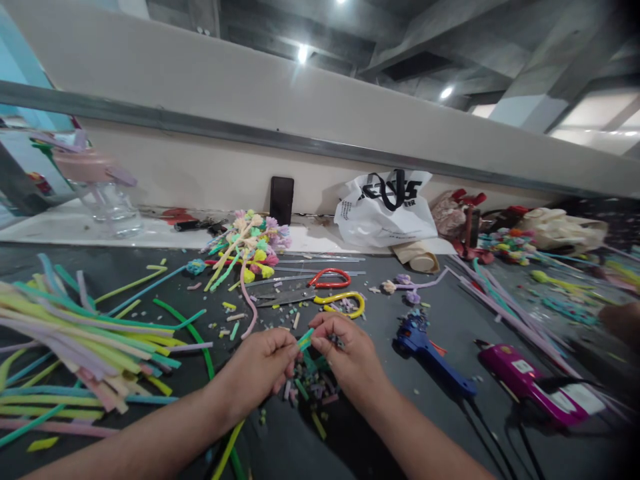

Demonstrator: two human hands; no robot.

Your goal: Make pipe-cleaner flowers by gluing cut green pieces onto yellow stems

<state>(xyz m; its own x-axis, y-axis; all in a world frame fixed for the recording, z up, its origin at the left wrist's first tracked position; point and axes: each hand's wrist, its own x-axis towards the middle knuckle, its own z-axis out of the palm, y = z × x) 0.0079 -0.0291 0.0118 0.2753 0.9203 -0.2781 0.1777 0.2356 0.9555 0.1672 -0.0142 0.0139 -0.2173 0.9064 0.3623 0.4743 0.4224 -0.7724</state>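
Between my two hands is a short bundle of green and yellow pipe cleaner (305, 340), pinched from both sides. My left hand (265, 360) closes its thumb and fingers on the left end. On the other end, my right hand (345, 347) pinches with thumb and forefinger. Small cut pieces of pipe cleaner (320, 393) lie scattered below and around both hands. Just beyond them rest scissors (335, 303) with one red and one yellow handle loop. A bunch of pipe cleaner flowers (255, 243) lies farther back, its pink stem reaching toward my left hand.
Loose pastel pipe cleaners (90, 340) cover the table's left side. To the right lie a blue glue gun (435, 360) and a magenta corded tool (535, 383). Along the back stand a clear bottle (113, 207), a phone (282, 200) and a white bag (387, 213). A blurred hand (623, 320) shows far right.
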